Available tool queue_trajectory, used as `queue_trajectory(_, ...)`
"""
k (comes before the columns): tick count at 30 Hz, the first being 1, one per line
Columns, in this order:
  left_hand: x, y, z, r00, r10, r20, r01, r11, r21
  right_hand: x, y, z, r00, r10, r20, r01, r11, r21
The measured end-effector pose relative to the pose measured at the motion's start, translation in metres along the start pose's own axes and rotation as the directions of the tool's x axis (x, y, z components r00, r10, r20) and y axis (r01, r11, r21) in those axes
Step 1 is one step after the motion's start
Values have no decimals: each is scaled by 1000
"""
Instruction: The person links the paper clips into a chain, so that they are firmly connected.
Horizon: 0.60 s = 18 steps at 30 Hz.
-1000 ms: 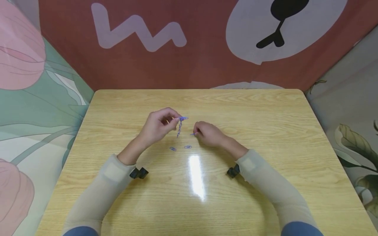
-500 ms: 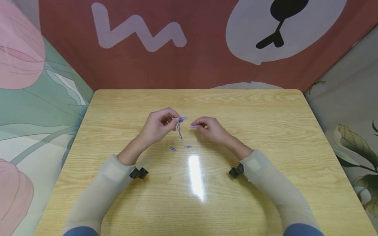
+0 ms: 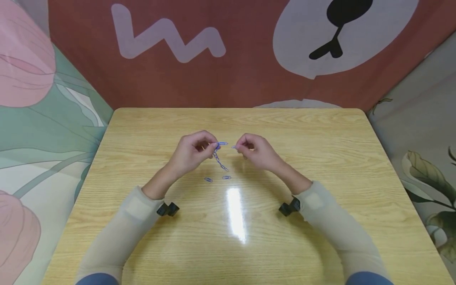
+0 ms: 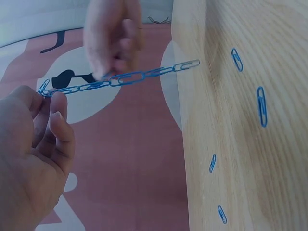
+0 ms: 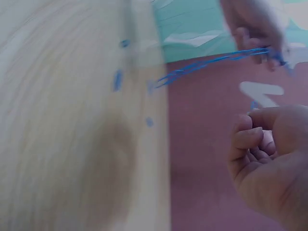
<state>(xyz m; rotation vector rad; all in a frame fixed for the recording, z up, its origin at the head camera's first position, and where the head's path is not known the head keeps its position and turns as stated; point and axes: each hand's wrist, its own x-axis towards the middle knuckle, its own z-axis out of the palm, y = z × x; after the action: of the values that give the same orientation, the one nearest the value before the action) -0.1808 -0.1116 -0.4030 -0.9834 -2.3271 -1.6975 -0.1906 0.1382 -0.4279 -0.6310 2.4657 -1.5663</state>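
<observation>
A chain of blue paper clips (image 4: 127,78) hangs from my left hand (image 3: 192,152), whose thumb and fingertips pinch its upper end. One end clip (image 3: 223,143) sticks out to the right from that pinch. To the right, and apart from the chain, my right hand (image 3: 258,151) pinches a single paper clip (image 3: 233,147) by one end. Only its tip shows; the fingers cover the rest. In the right wrist view this paper clip (image 5: 254,104) points up from the fingertips, and the picture is blurred.
Below the hands, two loose blue paper clips (image 3: 208,179) (image 3: 226,177) lie on the wooden table (image 3: 320,134). Several loose clips (image 4: 262,107) show in the left wrist view. A printed backdrop (image 3: 249,79) stands behind the table's far edge.
My right hand has risen from near the table, up and away from me, carrying its paper clip level with the chain's top. The hanging chain has swung to the right; my left hand stays put.
</observation>
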Motion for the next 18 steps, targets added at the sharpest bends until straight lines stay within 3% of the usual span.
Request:
queue_trajectory(7,0,0,1,1000,-3,6,3,1000,4,-3,-27,-9,999,-18,-29,24,975,223)
queue_trajectory(18,1,0,3,1000,-1,26,1,1000,9,-2,-48,-5,1000,-7,2,6,947,322)
